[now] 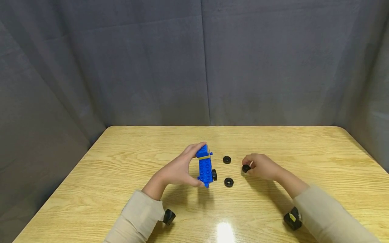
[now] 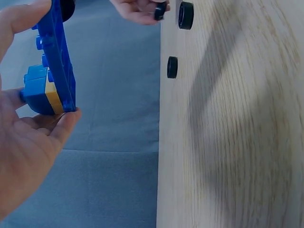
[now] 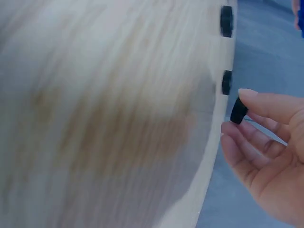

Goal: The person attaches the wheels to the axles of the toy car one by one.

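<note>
My left hand (image 1: 180, 168) grips a blue toy car chassis (image 1: 205, 168) of studded bricks, thumb at the near end and fingers at the far end. A yellow strip (image 2: 53, 97) shows between its bricks. One black wheel (image 1: 214, 174) is fitted on its right side near the front; a bare blue peg sticks out farther back. Pinched between thumb and fingertips of my right hand (image 1: 263, 166) is a black tire (image 3: 239, 111), held just above the table. Between the hands, two more black tires lie flat, a far tire (image 1: 227, 159) and a near tire (image 1: 229, 182).
The wooden table (image 1: 121, 148) has rounded far corners, with a grey curtain (image 1: 152, 74) behind it and at its sides. Black wrist devices show at both sleeves, a left device (image 1: 169, 217) and a right device (image 1: 293, 218).
</note>
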